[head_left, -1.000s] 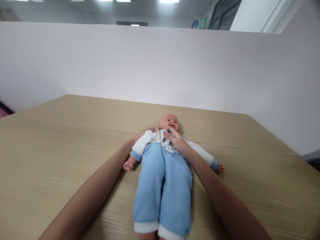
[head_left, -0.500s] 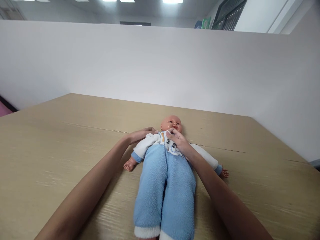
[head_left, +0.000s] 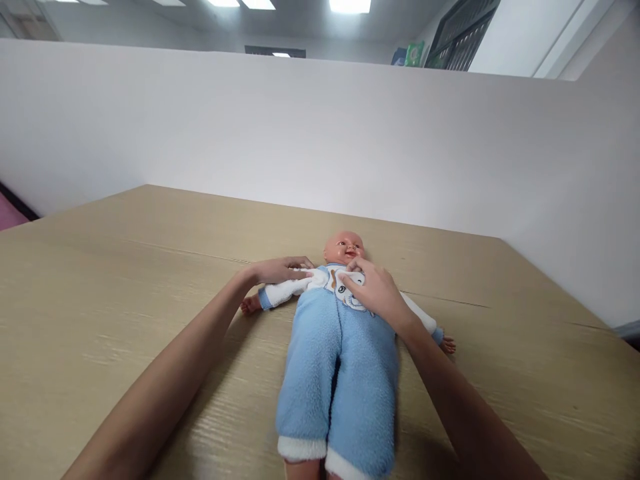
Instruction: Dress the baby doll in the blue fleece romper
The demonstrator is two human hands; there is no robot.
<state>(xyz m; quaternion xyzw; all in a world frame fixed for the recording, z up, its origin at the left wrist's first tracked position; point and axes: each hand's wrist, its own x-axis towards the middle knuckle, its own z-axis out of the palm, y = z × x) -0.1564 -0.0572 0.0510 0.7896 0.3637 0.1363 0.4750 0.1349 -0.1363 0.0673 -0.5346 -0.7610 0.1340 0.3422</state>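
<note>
A person's left hand (head_left: 277, 269) touches the white sleeve (head_left: 284, 292) of a doll (head_left: 343, 347) lying face-up on a table (head_left: 125, 313), right hand (head_left: 379, 291) at its chest, either hand's grip unclear.

At the centre of the frame we see a bald baby doll (head_left: 341, 320) in blue-and-white fleece clothes (head_left: 313, 363), lying face up on a wood-grain tabletop (head_left: 120, 300). Left of centre, our left hand (head_left: 283, 269) has its fingers at the doll's white-sleeved shoulder, while our right hand (head_left: 376, 288) curls over the chest, just below the chin and partly across an animal-face design (head_left: 351, 300). Above, we face a white partition (head_left: 300, 127), with lit ceiling panels (head_left: 350, 6) along the top edge.
</note>
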